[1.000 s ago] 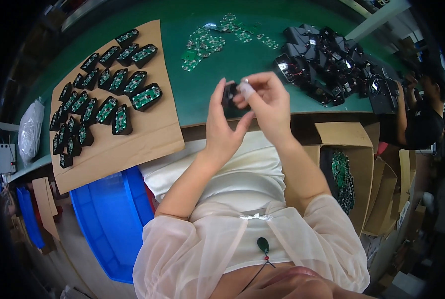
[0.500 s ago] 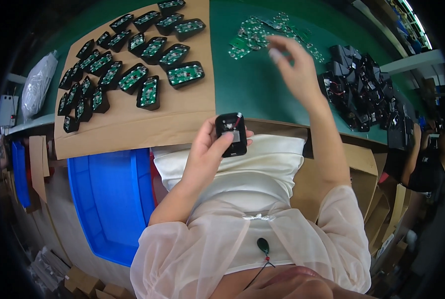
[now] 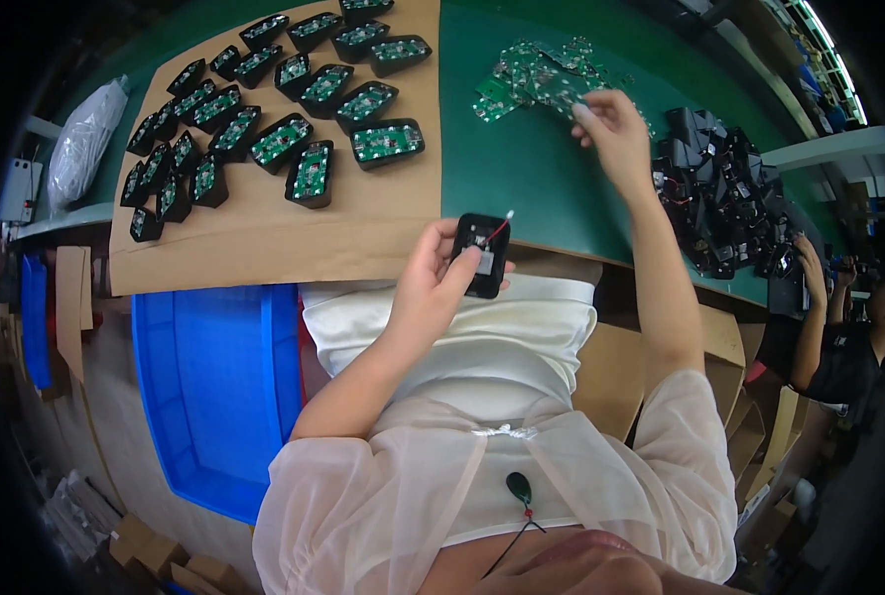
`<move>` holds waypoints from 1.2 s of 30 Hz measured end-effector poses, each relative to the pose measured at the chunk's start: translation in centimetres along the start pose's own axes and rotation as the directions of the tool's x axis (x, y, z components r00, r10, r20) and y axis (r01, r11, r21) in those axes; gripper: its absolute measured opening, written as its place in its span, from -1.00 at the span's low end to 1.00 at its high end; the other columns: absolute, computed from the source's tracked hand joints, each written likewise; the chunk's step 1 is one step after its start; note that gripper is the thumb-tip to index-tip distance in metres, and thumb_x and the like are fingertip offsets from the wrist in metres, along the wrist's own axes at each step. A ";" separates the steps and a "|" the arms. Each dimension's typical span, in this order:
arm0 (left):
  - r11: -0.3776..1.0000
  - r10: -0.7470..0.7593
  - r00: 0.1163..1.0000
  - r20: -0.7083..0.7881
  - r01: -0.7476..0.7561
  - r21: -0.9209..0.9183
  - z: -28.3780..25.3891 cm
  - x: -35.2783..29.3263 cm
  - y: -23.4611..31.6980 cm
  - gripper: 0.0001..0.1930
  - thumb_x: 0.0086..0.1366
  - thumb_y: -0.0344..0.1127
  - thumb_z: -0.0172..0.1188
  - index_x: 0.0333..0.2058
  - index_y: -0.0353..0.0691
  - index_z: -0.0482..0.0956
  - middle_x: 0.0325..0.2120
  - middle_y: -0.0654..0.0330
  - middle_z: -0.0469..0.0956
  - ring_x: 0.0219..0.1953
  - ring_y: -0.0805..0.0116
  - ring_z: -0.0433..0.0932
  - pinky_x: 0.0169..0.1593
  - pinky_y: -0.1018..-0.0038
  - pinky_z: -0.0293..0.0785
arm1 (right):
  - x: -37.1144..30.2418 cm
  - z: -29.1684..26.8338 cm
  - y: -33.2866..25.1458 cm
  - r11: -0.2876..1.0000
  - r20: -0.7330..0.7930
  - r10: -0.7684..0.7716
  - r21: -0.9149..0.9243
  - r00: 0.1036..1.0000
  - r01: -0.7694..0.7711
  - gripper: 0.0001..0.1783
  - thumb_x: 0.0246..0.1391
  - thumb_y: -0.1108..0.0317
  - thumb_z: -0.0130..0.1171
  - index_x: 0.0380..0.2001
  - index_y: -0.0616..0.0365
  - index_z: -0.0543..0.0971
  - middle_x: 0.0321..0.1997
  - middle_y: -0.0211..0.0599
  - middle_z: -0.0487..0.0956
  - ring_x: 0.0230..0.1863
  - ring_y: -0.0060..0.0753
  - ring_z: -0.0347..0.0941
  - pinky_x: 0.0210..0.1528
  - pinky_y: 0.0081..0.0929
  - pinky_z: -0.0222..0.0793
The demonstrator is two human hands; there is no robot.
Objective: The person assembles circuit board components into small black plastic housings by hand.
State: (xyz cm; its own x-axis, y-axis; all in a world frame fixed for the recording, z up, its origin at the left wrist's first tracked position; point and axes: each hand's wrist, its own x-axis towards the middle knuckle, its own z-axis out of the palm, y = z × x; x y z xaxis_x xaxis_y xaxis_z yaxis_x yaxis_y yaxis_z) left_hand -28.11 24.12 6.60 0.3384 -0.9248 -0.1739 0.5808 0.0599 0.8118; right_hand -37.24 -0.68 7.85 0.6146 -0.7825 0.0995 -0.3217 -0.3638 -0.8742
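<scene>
- Black cases [image 3: 311, 174] are sitting on a cardboard sheet [image 3: 264, 246], green boards facing up, perhaps to protect them.
- The left hand [image 3: 431, 283] is closing round an open black case [image 3: 481, 282] near the table edge, thumb inside, probably steadying it; a red wire [image 3: 499, 229] is poking out.
- Loose green boards [image 3: 522, 79] are lying heaped, seemingly within easy reach.
- The right hand [image 3: 616, 129] is hovering beside them, half curled; I cannot tell whether it's holding one.
- Dark housings [image 3: 705, 193] are lying jumbled at right.
- No brand or writing is showing legibly.
</scene>
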 end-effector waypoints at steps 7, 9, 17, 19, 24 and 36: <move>0.985 0.144 0.989 -0.007 -0.143 0.099 0.5 1.4 -1.6 -0.79 0.28 -0.48 -0.12 -0.13 -0.38 0.22 -0.29 0.00 0.46 -0.29 0.23 0.56 -0.24 0.41 0.56 | -12.2 1.7 -5.1 0.722 -0.055 0.062 0.691 0.997 -0.007 -0.73 0.02 0.52 0.07 -0.19 0.26 0.29 -0.41 -0.29 0.43 -0.51 -0.52 0.42 -0.51 -0.63 0.33; 0.985 0.138 0.990 0.013 -0.139 0.106 1.0 1.5 -1.9 -0.80 0.27 -0.48 -0.13 -0.13 -0.38 0.22 -0.29 0.00 0.46 -0.29 0.24 0.56 -0.24 0.41 0.56 | -14.1 2.2 -5.6 0.674 -0.030 0.078 0.739 0.997 -0.030 -0.73 0.03 0.53 0.07 -0.20 0.24 0.29 -0.40 -0.30 0.43 -0.51 -0.52 0.41 -0.52 -0.63 0.33; 0.988 0.132 0.991 0.024 -0.134 0.076 1.8 1.0 -2.6 -0.78 0.23 -0.55 -0.06 -0.14 -0.40 0.23 -0.24 0.09 0.41 -0.22 0.47 0.45 -0.14 0.58 0.40 | -15.8 1.9 -5.3 0.457 0.093 0.195 0.872 0.976 -0.174 -0.80 0.06 0.45 0.07 -0.26 0.13 0.30 -0.53 -0.42 0.39 -0.54 -0.59 0.36 -0.53 -0.68 0.25; 0.988 0.127 0.992 0.003 -0.126 0.092 1.9 0.9 -2.8 -0.77 0.22 -0.54 -0.05 -0.14 -0.39 0.23 -0.25 0.11 0.41 -0.21 0.48 0.44 -0.13 0.58 0.39 | -16.1 2.1 -5.2 0.463 0.102 0.196 0.867 0.975 -0.184 -0.79 0.07 0.40 0.09 -0.26 0.13 0.31 -0.52 -0.37 0.41 -0.56 -0.62 0.32 -0.54 -0.71 0.20; 0.981 0.140 0.990 -0.015 -0.136 0.139 2.3 0.8 -3.0 -0.78 0.22 -0.55 -0.03 -0.15 -0.39 0.25 -0.26 0.11 0.41 -0.21 0.49 0.43 -0.14 0.59 0.39 | -16.5 2.1 -5.3 0.457 0.116 0.213 0.866 0.970 -0.204 -0.80 0.08 0.34 0.09 -0.27 0.12 0.32 -0.51 -0.32 0.42 -0.58 -0.64 0.25 -0.55 -0.73 0.13; 0.980 0.126 0.992 -0.014 -0.122 0.157 2.3 1.2 -3.7 -0.77 0.21 -0.55 -0.03 -0.15 -0.38 0.25 -0.27 0.13 0.41 -0.23 0.51 0.42 -0.16 0.61 0.38 | -16.7 1.8 -3.8 0.407 0.128 0.215 0.889 0.968 -0.208 -0.86 0.10 0.41 0.04 -0.29 0.13 0.32 -0.48 -0.33 0.46 -0.56 -0.64 0.31 -0.53 -0.73 0.21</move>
State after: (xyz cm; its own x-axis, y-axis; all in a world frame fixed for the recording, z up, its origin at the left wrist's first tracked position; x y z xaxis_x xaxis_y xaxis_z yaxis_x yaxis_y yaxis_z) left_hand -31.50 21.97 4.69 0.4195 -0.9044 -0.0783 0.4116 0.1127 0.9044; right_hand -44.96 14.69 8.61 0.6181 -0.7712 -0.1525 0.3816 0.4639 -0.7995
